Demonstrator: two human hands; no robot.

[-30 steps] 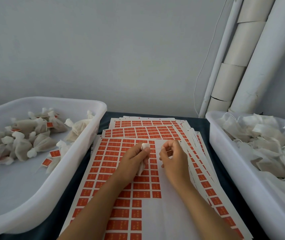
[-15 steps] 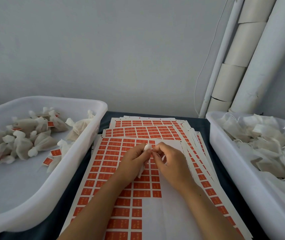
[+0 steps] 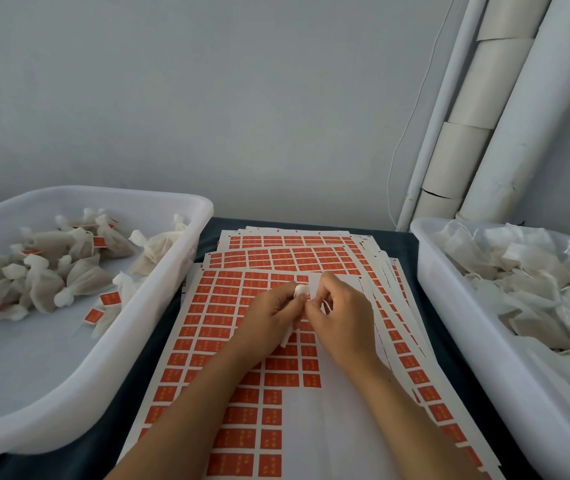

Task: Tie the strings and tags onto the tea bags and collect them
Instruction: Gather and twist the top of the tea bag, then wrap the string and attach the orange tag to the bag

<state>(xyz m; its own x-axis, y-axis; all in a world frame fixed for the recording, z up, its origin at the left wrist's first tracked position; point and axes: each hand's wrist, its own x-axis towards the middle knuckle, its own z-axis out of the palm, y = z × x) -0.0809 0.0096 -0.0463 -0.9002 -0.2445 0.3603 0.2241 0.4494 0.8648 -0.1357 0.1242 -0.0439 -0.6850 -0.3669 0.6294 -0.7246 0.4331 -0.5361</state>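
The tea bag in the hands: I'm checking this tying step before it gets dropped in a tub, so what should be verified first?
1. Small white gathered tea bag held in the left hand grip: ok.
2. Right hand working at the bag's neck: ok.
3. String knotted tight: cannot tell, fingers hide it.
4. Orange tag attached: cannot tell.
5. White plastic tub on the left with tagged bags has bare floor for more: ok.
6. Top sheet of orange tag stickers still has tags: ok.
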